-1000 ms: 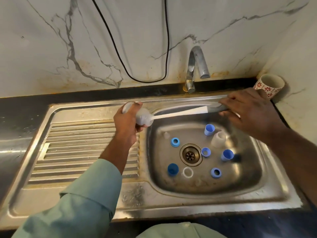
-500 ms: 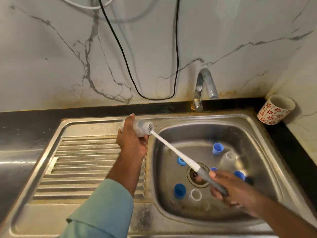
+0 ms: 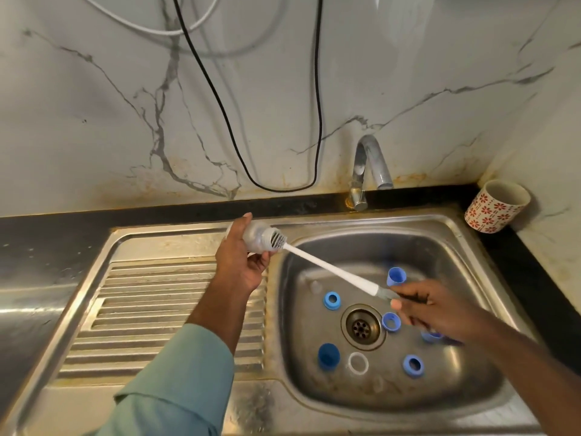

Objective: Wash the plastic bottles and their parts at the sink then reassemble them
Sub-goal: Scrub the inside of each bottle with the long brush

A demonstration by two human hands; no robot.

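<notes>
While the left hand [image 3: 242,262] curls its fingers and thumb round a small clear bottle [image 3: 256,237] above the sink's [image 3: 465,234] left rim, the bottle lies tilted on its side, mouth toward the basin. The brush [image 3: 333,270] has its bristled head in that mouth. The right hand [image 3: 440,313] pinches the grey handle end between thumb and fingertips over the basin. Blue caps [image 3: 332,300] and a clear ring [image 3: 358,363] lie scattered around the drain [image 3: 363,325].
</notes>
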